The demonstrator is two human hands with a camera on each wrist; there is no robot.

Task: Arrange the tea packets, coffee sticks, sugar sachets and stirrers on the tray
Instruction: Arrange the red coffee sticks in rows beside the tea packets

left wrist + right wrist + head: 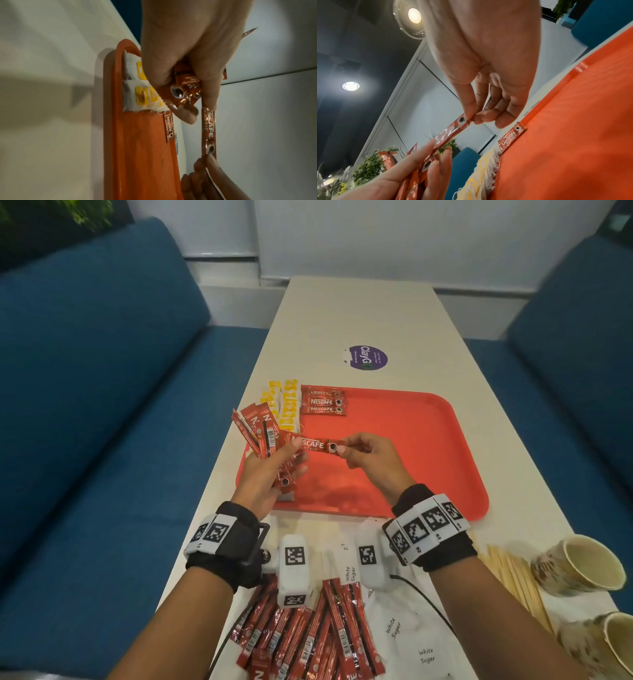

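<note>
"NESCAFE CLASSIC" is read on the coffee stick (310,444) held over the tray's left edge, and again on the coffee sticks (323,402) laid at the tray's far left corner. "ClayGo" is seen on the purple sticker (367,357) further up the table. "White Sugar" is printed on the sugar sachets (394,628) at the table's near edge.

**A:** Where are you set up, an office break area?

**B:** Looks like it. You're in a booth: long white table (370,323) between two blue padded benches (102,364), a branded round sticker (368,357) on top, paper cups (582,563), white wall panels, potted greenery (368,169) and round ceiling lights (414,15) overhead. Cafeteria-style red tray (428,440) too.
</note>
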